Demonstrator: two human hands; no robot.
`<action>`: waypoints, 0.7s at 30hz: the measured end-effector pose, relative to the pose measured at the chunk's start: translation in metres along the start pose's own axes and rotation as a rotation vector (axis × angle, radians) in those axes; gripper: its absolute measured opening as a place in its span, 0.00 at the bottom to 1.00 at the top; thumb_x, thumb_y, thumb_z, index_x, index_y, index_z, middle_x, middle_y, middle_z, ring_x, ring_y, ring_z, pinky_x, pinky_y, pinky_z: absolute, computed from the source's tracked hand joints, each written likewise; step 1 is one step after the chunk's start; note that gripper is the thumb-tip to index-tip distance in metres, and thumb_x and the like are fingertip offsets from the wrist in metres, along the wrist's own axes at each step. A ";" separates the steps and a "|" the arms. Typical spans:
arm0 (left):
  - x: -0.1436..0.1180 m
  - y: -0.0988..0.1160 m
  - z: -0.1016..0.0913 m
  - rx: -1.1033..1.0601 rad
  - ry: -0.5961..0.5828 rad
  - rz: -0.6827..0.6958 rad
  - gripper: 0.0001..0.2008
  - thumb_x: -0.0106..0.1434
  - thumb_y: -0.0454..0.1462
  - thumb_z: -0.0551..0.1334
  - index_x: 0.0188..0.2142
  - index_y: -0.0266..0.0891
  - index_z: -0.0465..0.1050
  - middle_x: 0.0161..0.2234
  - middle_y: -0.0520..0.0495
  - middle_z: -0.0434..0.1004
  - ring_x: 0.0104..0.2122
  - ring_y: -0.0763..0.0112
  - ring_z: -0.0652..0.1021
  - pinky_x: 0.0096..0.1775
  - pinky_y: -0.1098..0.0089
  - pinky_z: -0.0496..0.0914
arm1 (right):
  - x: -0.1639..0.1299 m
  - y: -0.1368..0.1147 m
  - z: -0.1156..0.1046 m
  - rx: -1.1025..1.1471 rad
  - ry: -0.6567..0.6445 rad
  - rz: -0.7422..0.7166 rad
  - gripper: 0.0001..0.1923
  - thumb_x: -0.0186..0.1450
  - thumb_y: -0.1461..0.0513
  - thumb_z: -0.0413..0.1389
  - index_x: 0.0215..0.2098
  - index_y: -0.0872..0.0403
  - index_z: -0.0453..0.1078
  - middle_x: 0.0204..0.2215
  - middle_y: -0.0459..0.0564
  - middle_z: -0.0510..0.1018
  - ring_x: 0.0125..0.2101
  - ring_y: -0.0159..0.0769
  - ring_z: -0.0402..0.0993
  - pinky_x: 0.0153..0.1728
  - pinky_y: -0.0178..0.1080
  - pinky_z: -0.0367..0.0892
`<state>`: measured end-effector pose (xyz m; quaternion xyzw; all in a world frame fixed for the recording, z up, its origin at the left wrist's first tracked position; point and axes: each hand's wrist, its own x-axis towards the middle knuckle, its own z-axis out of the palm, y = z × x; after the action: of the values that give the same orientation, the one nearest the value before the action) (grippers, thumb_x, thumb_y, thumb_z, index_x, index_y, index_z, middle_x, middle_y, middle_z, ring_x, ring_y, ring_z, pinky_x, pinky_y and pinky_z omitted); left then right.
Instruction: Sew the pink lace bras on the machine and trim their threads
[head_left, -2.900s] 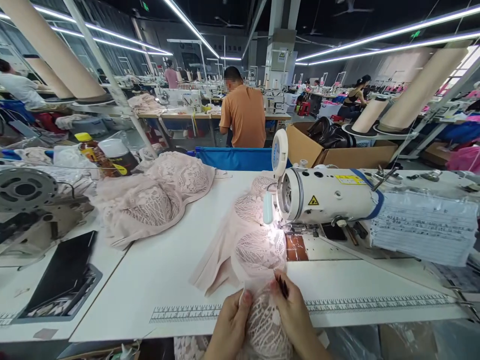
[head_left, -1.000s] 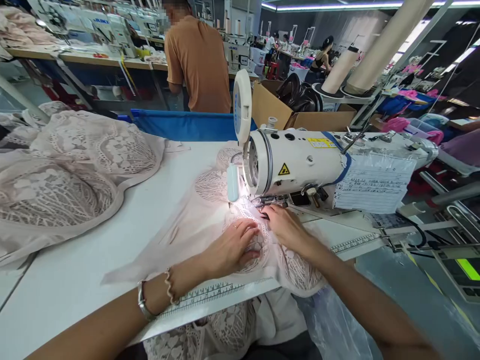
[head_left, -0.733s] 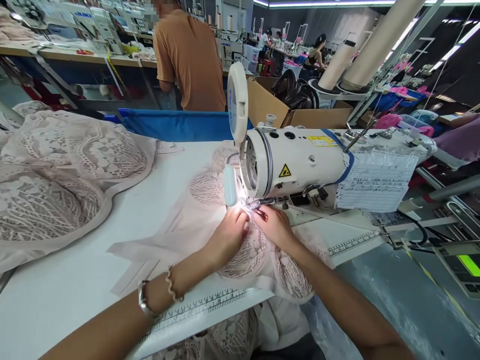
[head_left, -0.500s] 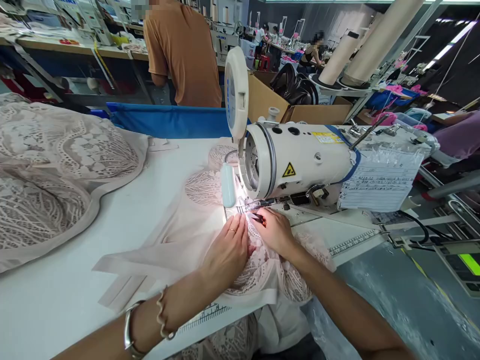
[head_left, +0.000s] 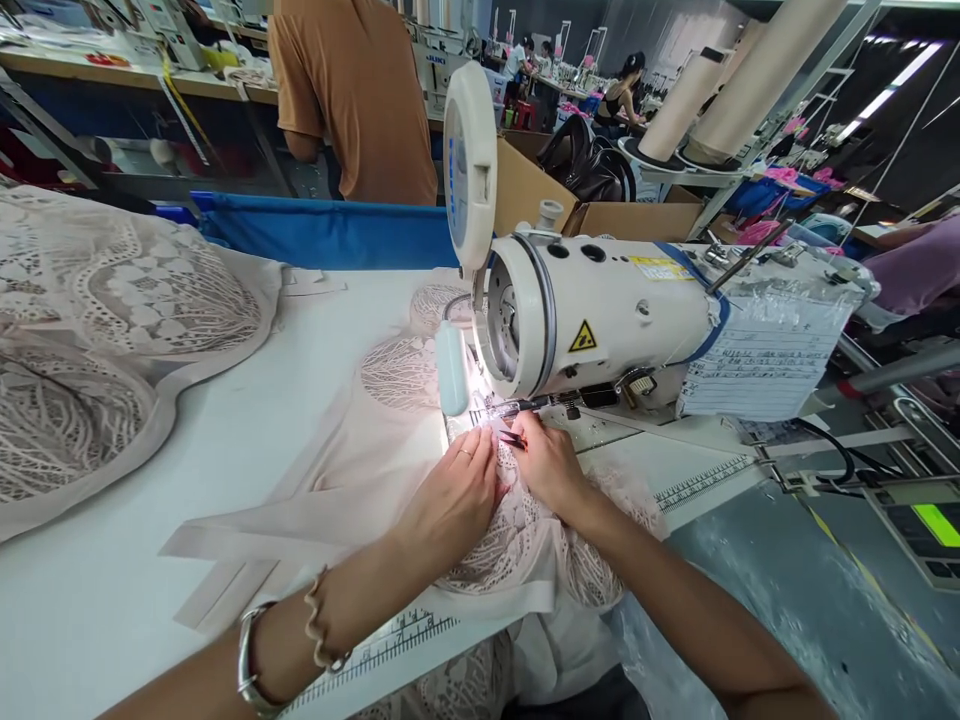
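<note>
Lying under the head of the sewing machine (head_left: 600, 320): pale pink lace garment (head_left: 420, 450), spread on the white table (head_left: 247, 420), lit brightly at the needle area, near edge draped over the table edge toward the person. Left hand (head_left: 454, 495) flat on the lace just left of the needle area, fingers extended, pressing the fabric down — ring on one finger, two bracelets at the wrist. Right hand (head_left: 547, 465) just right of the needle area, fingers curled, pinching a small dark tool (head_left: 514, 438) at the fabric; exact type of tool not discernible. Hands nearly touching each other in front of the machine head. Printed ruler strip (head_left: 390, 640) along the table edge nearest the person, partly covered by lace. Left of the machine, well apart — a pile of similar lace pieces (head_left: 105, 330). Behind the machine: blue bin edge (head_left: 330, 235), open cardboard box (head_left: 600, 210), and a person in an orange shirt (head_left: 352, 90) facing away. Paper sheets (head_left: 757, 370) wrapped in plastic on the machine arm.
</note>
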<state>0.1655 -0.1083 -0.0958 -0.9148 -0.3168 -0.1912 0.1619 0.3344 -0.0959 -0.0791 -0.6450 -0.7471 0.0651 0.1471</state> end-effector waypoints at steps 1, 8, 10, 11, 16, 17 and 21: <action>0.000 0.000 0.001 -0.006 0.006 0.005 0.23 0.74 0.34 0.47 0.51 0.15 0.73 0.50 0.24 0.78 0.52 0.46 0.77 0.55 0.53 0.68 | 0.000 0.000 0.002 -0.009 0.004 -0.025 0.02 0.68 0.67 0.56 0.38 0.55 0.70 0.28 0.49 0.82 0.29 0.38 0.78 0.29 0.35 0.59; 0.005 -0.010 -0.003 -0.265 -0.052 -0.024 0.16 0.72 0.36 0.52 0.45 0.25 0.75 0.50 0.26 0.76 0.49 0.46 0.75 0.50 0.51 0.72 | -0.008 0.001 0.008 -0.125 0.066 -0.235 0.12 0.72 0.69 0.48 0.45 0.57 0.74 0.30 0.52 0.83 0.31 0.37 0.79 0.33 0.34 0.67; 0.007 -0.014 -0.005 -0.334 -0.119 -0.048 0.12 0.70 0.37 0.55 0.42 0.31 0.75 0.52 0.28 0.74 0.47 0.48 0.74 0.47 0.51 0.73 | -0.010 0.002 0.007 -0.136 0.068 -0.286 0.16 0.72 0.70 0.47 0.51 0.58 0.73 0.36 0.55 0.84 0.34 0.38 0.80 0.37 0.35 0.70; 0.007 -0.015 -0.005 -0.362 -0.141 -0.059 0.11 0.70 0.37 0.56 0.41 0.32 0.75 0.52 0.29 0.73 0.46 0.49 0.74 0.46 0.50 0.73 | -0.010 0.002 0.007 -0.141 0.061 -0.300 0.18 0.71 0.71 0.47 0.55 0.59 0.72 0.38 0.56 0.83 0.36 0.39 0.80 0.38 0.35 0.72; 0.004 -0.021 -0.002 -0.449 -0.104 -0.082 0.20 0.69 0.38 0.57 0.57 0.28 0.66 0.55 0.30 0.72 0.51 0.49 0.73 0.51 0.50 0.71 | -0.010 0.002 0.006 -0.184 -0.003 -0.288 0.23 0.69 0.72 0.47 0.60 0.61 0.70 0.40 0.57 0.83 0.37 0.40 0.81 0.40 0.36 0.74; 0.003 -0.021 -0.001 -0.448 -0.087 -0.081 0.23 0.69 0.38 0.57 0.60 0.27 0.63 0.56 0.30 0.72 0.53 0.48 0.72 0.53 0.50 0.70 | -0.010 0.001 0.006 -0.193 -0.013 -0.280 0.24 0.69 0.72 0.46 0.60 0.61 0.70 0.40 0.57 0.83 0.36 0.40 0.81 0.39 0.36 0.74; -0.001 -0.021 0.000 -0.342 -0.075 -0.104 0.24 0.70 0.41 0.57 0.60 0.26 0.64 0.59 0.28 0.71 0.57 0.44 0.70 0.55 0.49 0.68 | -0.009 -0.002 0.004 -0.222 -0.041 -0.259 0.25 0.68 0.72 0.46 0.61 0.62 0.70 0.38 0.56 0.83 0.34 0.42 0.80 0.37 0.38 0.75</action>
<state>0.1518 -0.0928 -0.0928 -0.9179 -0.3323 -0.2159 -0.0180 0.3329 -0.1050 -0.0834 -0.5542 -0.8294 -0.0240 0.0668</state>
